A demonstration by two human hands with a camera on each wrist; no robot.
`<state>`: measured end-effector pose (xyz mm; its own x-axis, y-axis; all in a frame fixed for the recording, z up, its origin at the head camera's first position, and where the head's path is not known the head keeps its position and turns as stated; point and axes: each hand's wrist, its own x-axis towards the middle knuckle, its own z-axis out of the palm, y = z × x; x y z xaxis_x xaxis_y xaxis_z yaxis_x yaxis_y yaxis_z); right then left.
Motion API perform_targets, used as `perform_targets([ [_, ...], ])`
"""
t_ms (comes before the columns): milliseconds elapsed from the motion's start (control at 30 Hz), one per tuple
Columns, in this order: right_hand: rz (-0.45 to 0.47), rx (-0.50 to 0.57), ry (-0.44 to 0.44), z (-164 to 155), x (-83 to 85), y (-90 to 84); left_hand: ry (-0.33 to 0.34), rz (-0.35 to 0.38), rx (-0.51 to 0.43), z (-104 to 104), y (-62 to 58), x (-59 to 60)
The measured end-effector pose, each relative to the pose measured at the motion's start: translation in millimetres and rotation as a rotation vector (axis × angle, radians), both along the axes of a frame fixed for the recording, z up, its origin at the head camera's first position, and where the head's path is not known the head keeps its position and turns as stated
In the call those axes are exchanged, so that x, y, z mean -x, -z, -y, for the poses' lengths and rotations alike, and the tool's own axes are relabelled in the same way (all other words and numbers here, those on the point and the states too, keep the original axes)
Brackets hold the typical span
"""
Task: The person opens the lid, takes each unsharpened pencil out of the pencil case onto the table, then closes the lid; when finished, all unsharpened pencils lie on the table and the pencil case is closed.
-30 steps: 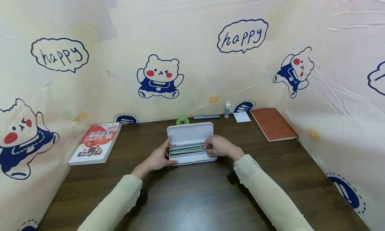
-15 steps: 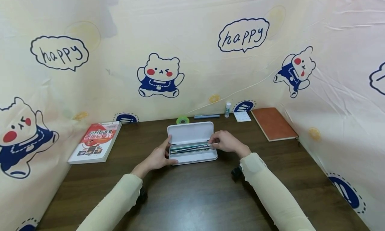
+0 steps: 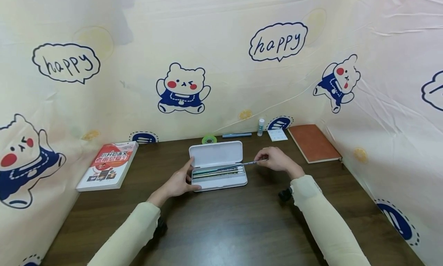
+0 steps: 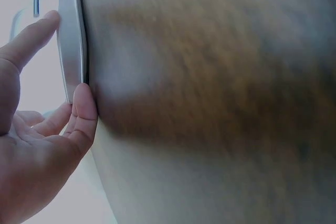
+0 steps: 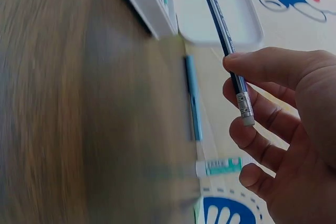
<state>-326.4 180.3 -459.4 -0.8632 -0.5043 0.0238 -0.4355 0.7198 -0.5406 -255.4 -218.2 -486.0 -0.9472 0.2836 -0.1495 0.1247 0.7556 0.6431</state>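
Note:
A white pencil case [image 3: 225, 182] lies with its lid [image 3: 217, 153] raised, and several pencils [image 3: 212, 174] rest inside. At its left end, my left hand [image 3: 176, 183] grips it, fingertips on its edge in the left wrist view. My right hand [image 3: 275, 159], to the right of the case, pinches a dark striped pencil [image 5: 220, 22] near its eraser end between thumb and fingers. That pencil slants leftward, its far end still overlapping the case in the head view. A silver ferrule and white eraser show below the thumb in the right wrist view.
Along the back stand or lie green tape [image 3: 209, 139], a blue pen [image 3: 237, 135], a glue stick [image 3: 261, 127] and a white paper [image 3: 277, 135]. A brown notebook [image 3: 313, 143] lies at back right, a thick red-and-white book [image 3: 108, 166] at left. Printed cloth walls enclose the table.
My right hand has moved from inside the case out to the right, drawing a pencil along with it. My left hand keeps its hold on the case's left end.

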Motion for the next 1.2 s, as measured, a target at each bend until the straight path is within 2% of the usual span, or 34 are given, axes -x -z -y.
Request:
perform_targets([
  [233,-0.033,0.016,0.029,-32,-0.1,-1.3,0.011,-0.008,-0.013,4,1.2,-1.1],
  [433,0.014,0.019,0.090,-59,0.3,-1.6,0.017,-0.014,-0.005,4,3.3,0.0],
  [700,0.023,-0.010,0.130,-93,1.2,5.4,0.013,-0.017,-0.010,5,3.5,0.0],
  [1067,0.055,-0.091,0.149,-97,6.2,21.5,0.011,-0.009,-0.011,4,3.0,-0.5],
  [1200,0.039,-0.110,0.150,-94,8.3,25.4,0.010,0.005,-0.013,4,2.2,-0.1],
])
